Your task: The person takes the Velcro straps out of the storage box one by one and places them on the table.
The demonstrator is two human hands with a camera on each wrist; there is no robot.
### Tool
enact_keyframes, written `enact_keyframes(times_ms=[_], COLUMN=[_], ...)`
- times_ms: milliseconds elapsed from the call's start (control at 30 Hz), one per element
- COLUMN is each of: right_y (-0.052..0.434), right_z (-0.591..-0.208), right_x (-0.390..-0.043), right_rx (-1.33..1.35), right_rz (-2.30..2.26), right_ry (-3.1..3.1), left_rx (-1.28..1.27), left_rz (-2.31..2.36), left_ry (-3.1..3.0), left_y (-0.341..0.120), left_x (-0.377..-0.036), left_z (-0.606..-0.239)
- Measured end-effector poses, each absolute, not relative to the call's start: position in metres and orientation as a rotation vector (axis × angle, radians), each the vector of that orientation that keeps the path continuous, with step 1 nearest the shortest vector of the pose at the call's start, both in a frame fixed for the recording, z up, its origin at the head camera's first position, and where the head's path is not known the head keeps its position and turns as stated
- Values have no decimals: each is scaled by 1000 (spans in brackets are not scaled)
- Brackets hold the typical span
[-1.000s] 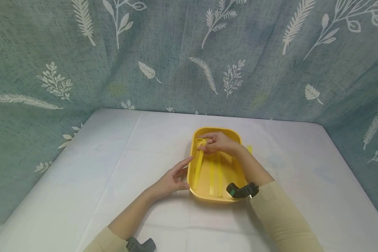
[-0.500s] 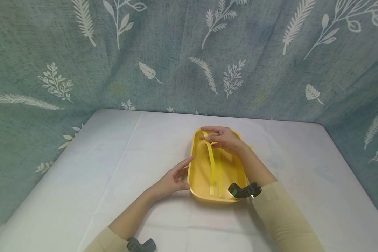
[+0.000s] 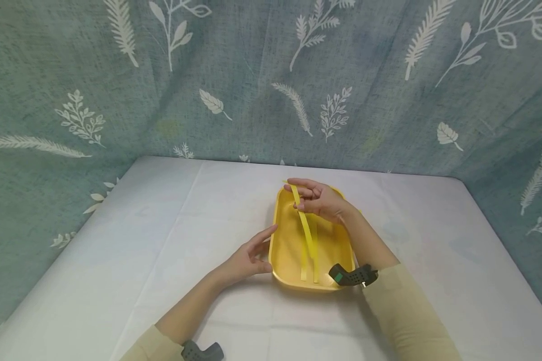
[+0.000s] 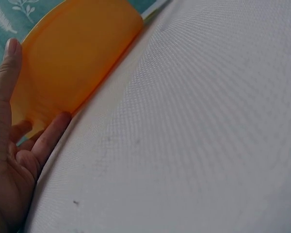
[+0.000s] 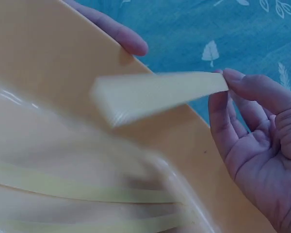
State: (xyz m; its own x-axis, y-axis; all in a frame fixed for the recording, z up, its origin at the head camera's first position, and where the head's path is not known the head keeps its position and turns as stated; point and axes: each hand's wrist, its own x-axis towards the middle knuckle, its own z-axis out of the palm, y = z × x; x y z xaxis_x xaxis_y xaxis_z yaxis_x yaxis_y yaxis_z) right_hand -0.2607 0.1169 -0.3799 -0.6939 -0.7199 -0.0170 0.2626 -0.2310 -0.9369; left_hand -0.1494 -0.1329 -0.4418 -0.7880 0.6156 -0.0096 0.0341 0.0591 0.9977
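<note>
On the white cloth-covered table (image 3: 171, 225), mid-frame, a yellow tray (image 3: 285, 245) is sitting: smooth plastic, rounded-rectangle, shallow walls. Right hand (image 3: 318, 198) is hovering over the tray's far end, pinching one end of a flat yellow strip (image 3: 306, 225) between thumb and fingertips; other fingers loosely curled. The strip is hanging down at a slant, its lower end over the tray floor. Two more strips (image 3: 309, 263) are lying flat along the floor, side by side.

Left hand (image 3: 248, 255) is resting against the tray's left wall, fingers straight and slightly spread, thumb at the near corner (no curl round the rim).

Left wrist view is adding what the head view isn't: the cloth's fine woven grid, and the tray's outer wall (image 4: 72, 63) looking orange and matte. Right wrist view is showing the strip (image 5: 155, 94) as thin, stiff and tapered-looking (motion blur), held at the fingertips (image 5: 230, 77), and the glossy inner floor. Backdrop (image 3: 253, 75) is teal fabric with white leaf print.
</note>
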Motion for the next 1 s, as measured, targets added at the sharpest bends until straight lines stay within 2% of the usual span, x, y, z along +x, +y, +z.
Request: enact_keyframes(times_ms=[367,1000], right_y=[117,131], right_z=[-378,-354], right_x=[-257,-255], right_rx=[-646,-710], right_rz=[-1863,-1723], right_ry=[1381,1564], left_rx=[662,678], left_rz=[1785,1780], left_ry=[1885,1905], left_y=[-133,-134], left_x=[-149,-148], left_z=[-443,-441])
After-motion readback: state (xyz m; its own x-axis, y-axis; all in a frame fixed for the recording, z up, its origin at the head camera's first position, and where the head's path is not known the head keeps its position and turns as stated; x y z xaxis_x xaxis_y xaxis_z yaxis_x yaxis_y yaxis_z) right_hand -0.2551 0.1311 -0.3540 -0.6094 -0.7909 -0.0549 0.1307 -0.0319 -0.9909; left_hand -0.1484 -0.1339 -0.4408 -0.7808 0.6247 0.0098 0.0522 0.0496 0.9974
